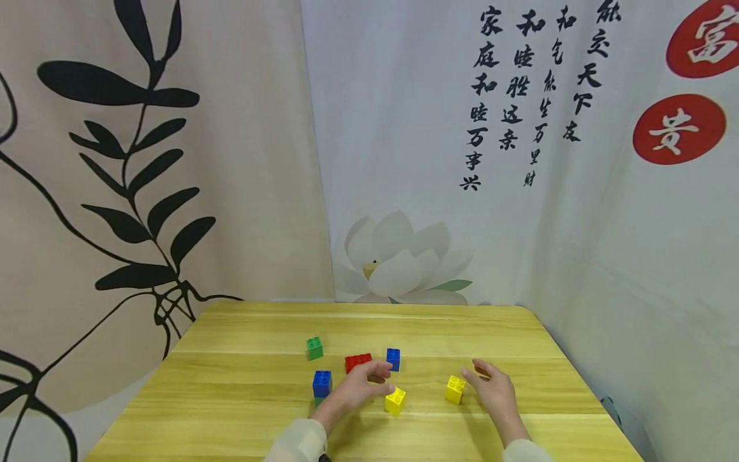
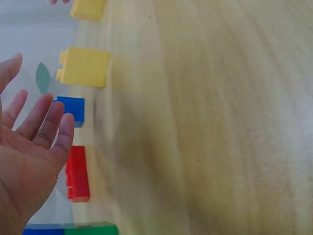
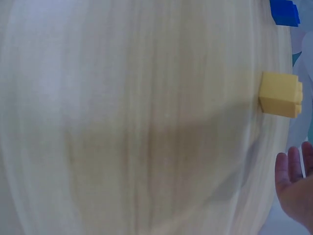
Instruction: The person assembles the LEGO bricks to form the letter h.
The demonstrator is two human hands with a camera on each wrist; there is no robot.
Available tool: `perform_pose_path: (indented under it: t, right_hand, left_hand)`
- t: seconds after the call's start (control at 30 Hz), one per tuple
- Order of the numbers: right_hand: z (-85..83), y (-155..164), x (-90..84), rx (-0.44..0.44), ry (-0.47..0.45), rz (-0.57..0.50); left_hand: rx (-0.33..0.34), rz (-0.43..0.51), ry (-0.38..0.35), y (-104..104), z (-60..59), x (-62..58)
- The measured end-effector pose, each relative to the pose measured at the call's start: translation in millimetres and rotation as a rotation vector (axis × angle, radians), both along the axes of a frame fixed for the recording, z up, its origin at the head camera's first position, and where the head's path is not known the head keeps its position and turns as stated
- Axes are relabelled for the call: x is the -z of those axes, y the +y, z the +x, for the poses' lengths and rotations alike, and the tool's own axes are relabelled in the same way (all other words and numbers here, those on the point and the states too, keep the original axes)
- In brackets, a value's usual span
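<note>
Both forearms, in pale sleeves, are extended from the near edge toward the middle of the scene. The left hand [image 1: 358,387] is held low with its fingers loosely stretched to the right, and nothing is gripped. The right hand [image 1: 493,388] is held further right, its fingers relaxed and pointed left, and nothing is held.

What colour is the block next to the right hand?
Yellow, beside the right hand; the head view shows it best.
</note>
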State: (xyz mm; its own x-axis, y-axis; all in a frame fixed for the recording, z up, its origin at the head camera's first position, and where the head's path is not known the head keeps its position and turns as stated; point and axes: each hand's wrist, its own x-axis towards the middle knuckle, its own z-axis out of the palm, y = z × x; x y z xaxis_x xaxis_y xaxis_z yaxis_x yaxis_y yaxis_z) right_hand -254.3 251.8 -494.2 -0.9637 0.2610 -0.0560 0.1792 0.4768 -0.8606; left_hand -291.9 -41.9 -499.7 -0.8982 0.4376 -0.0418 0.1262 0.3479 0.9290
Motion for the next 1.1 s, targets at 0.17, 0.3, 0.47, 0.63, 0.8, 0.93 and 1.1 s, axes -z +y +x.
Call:
perform_pose_path:
  t: [0.17, 0.3, 0.47, 0.63, 0.8, 0.93, 1.1]
  right_hand:
    - [2.4, -1, 9.1, -0.003, -0.018, -0.035]
    - [4.5, -3, 15.4, -0.013, -0.033, -0.074]
    - [5.0, -4, 23.3, -0.01, -0.031, -0.104]
    - [4.1, -4, 30.2, 0.003, -0.014, -0.107]
    - [3.3, -6, 35.7, 0.002, -0.026, -0.107]
    - [2.6, -8, 38.3, 0.001, -0.028, -0.126]
    - [1.1, -9, 41.6, -0.002, -0.011, -0.155]
  left_hand:
    - [-0.023, -0.008, -0.045, -2, -0.7, 9.5]
    - [-0.027, -0.001, -0.079, -2, 0.0, 15.9]
    - [-0.014, 0.014, -0.089, -2, 3.8, 18.1]
    - [0.002, 0.034, -0.097, -1, 4.1, 19.2]
    - [0.013, 0.018, -0.119, 0, 1.2, 25.6]
    - [0.012, -0.007, -0.12, 0, -0.3, 30.6]
    - [0.017, -0.007, -0.106, 1, 0.0, 33.9]
